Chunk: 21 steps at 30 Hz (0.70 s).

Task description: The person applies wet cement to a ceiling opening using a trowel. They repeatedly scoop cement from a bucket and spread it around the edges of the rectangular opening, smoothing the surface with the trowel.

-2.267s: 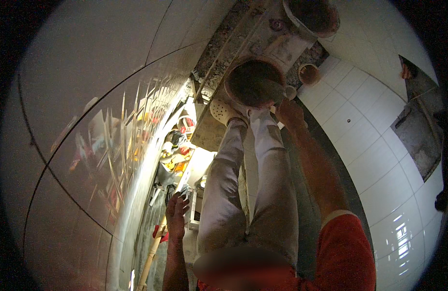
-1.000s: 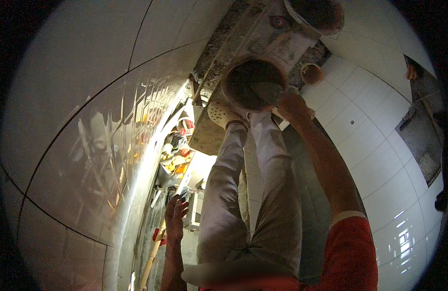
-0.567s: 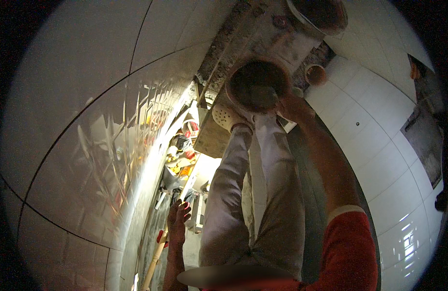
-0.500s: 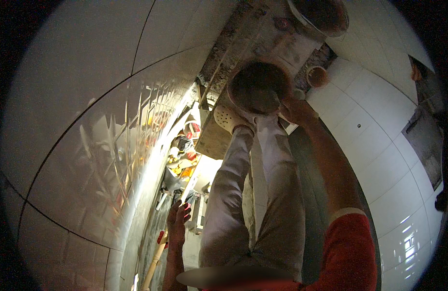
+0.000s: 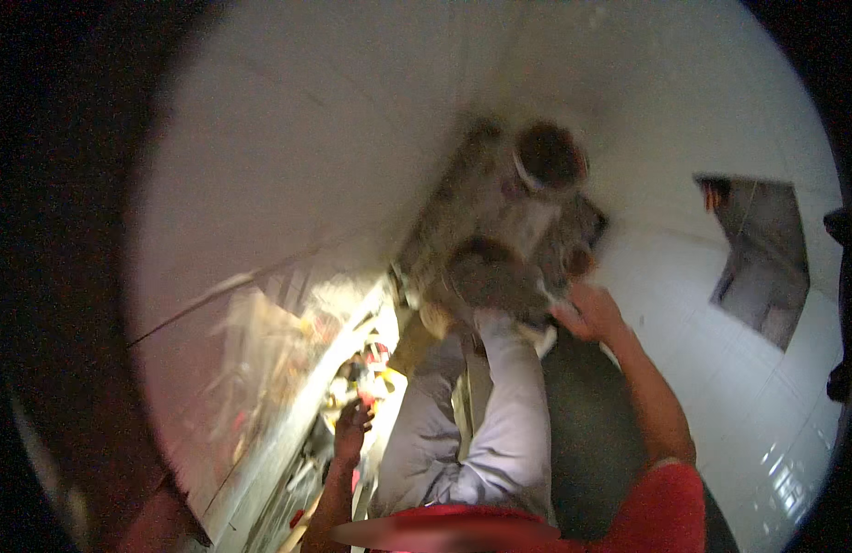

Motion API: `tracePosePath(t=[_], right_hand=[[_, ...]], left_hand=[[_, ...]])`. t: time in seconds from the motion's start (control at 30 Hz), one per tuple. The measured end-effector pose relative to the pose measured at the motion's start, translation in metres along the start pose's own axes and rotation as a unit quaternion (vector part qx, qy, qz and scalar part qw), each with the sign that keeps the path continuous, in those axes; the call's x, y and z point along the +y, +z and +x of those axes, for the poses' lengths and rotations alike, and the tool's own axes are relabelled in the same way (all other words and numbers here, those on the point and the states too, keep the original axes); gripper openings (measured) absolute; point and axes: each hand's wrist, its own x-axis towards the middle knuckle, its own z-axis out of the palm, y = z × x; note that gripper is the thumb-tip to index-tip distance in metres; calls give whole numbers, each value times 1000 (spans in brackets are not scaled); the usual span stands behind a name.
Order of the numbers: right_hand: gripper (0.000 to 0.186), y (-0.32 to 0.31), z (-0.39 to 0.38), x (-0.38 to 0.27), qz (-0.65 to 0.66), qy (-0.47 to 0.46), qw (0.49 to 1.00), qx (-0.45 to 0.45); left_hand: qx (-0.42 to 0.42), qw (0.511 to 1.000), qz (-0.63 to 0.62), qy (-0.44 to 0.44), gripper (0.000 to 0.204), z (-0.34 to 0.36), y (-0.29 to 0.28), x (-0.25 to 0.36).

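My right hand (image 5: 587, 311) is closed at the right side of a dark round bucket (image 5: 477, 251) in front of my feet. It grips the pale handle of what looks like a trowel, whose grey blade (image 5: 502, 284) lies across the bucket's mouth. Blur hides the blade's outline and what is on it. My left hand (image 5: 355, 419) hangs beside my left leg over a brightly lit gap, fingers parted and nothing seen in them. A light-coloured shoe (image 5: 435, 320) touches the near left of the bucket.
Farther off stands another bucket (image 5: 549, 157), and a small brown pot (image 5: 580, 260) sits right of the near one. Pale tiled walls (image 5: 666, 313) close in on both sides. The right wall has a cut-out (image 5: 767, 249). Colourful clutter (image 5: 375, 373) lies below on the left.
The view has tilted up and blurred, so buckets and hands sit differently in it. The grey blade now covers more of the near bucket's mouth. My left hand stays free.
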Motion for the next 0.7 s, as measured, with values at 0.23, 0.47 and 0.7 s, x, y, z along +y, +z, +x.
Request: tracePosePath(t=[0.23,0.47,0.7], right_hand=[[41,-232,-66,-125,32,-47,995,85],[30,-403,-129,-219,-34,-159,980,111],[27,-558,-143,-297,-247,-294,914,131]], left_hand=[[52,973,184,129,48,-22,-11,90],[45,951,164,258,51,-91,6,206],[135,891,106,420,38,-97,57,272]])
